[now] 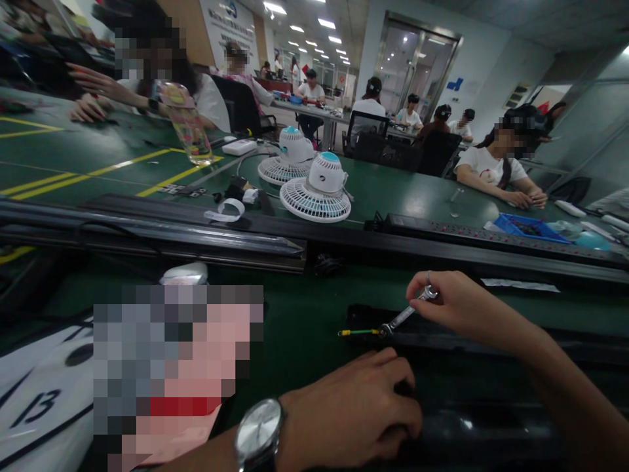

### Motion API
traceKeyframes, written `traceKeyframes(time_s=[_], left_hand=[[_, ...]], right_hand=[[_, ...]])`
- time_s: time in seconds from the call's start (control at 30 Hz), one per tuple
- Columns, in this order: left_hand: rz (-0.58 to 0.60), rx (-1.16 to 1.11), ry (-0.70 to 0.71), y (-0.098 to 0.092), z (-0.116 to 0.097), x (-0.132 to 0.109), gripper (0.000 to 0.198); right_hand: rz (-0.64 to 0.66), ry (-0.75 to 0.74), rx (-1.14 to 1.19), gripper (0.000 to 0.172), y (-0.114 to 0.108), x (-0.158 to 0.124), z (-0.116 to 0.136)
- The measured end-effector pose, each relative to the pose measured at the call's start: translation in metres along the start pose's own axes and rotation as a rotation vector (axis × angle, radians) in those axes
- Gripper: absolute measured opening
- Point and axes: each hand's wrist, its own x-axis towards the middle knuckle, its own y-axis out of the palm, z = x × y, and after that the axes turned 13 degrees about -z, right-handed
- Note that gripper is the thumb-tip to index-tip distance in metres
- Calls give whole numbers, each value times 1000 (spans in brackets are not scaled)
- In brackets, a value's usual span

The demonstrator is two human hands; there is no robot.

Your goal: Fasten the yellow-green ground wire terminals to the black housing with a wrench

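So, head view: right hand [445,296] has the wrench [403,318] pinched between thumb and fingers, its far end down and left of that hand, right at the end of a green wire [363,332]. Left hand [361,400] is curled just below the wire; can't tell if it's gripping anything. Fans [316,202] sit well beyond both hands.

The wrench [403,315] is smooth metal with a bright, polished shine, and the wire [364,332] has a plastic-looking sheath. The surface [304,334] is smooth and faintly glossy; the fans [325,178] look like plain moulded plastic, the rails [230,244] shine glossily, and the watch [259,426] is reflective metal.
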Motion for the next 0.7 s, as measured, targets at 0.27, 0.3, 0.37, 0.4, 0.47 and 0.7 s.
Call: traceKeyframes(time_s=[0.27, 0.3, 0.37, 0.4, 0.47, 0.7], left_hand=[[12, 2, -7, -3, -2, -1, 14], [11, 5, -6, -2, -2, -1, 14], [14, 9, -4, -2, -3, -1, 13], [17, 10, -3, -1, -3, -2, 13], [21, 16, 2, -1, -2, -2, 12], [22, 15, 29, -1, 2, -3, 11]], right_hand=[[-56, 23, 21, 11, 4, 1, 19], [-59, 23, 8, 11, 4, 0, 21], [-71, 18, -30, 10, 6, 0, 22], [-79, 15, -55, 9, 7, 0, 22], [-101, 4, -120, 9, 9, 1, 22], [-25, -139, -138, 19, 12, 14, 44]])
